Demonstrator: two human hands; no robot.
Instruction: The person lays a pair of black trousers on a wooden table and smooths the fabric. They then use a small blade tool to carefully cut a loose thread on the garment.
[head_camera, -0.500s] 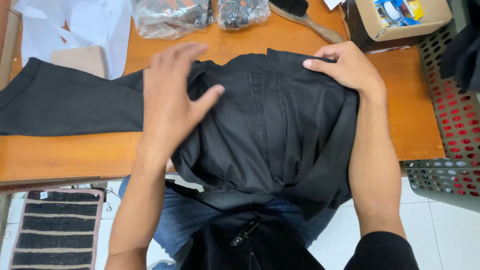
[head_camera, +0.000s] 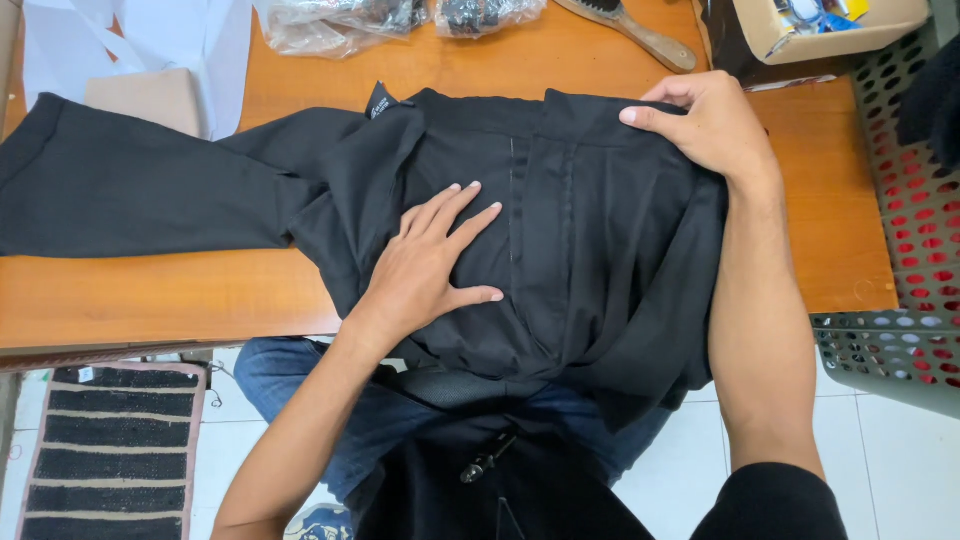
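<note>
Our left hand lies flat, fingers spread, pressing the middle of the black garment on the wooden counter; its grip holds nothing. Our right hand curls over the garment's far right corner, pinching the fabric. A black sleeve runs leftward from the left hand, and the hem hangs off the counter's near edge.

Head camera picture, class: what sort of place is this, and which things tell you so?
Probably a small clothing packing or workshop space: a black garment spread on a wooden table, clear plastic bags at the back, and a perforated plastic basket alongside.
</note>
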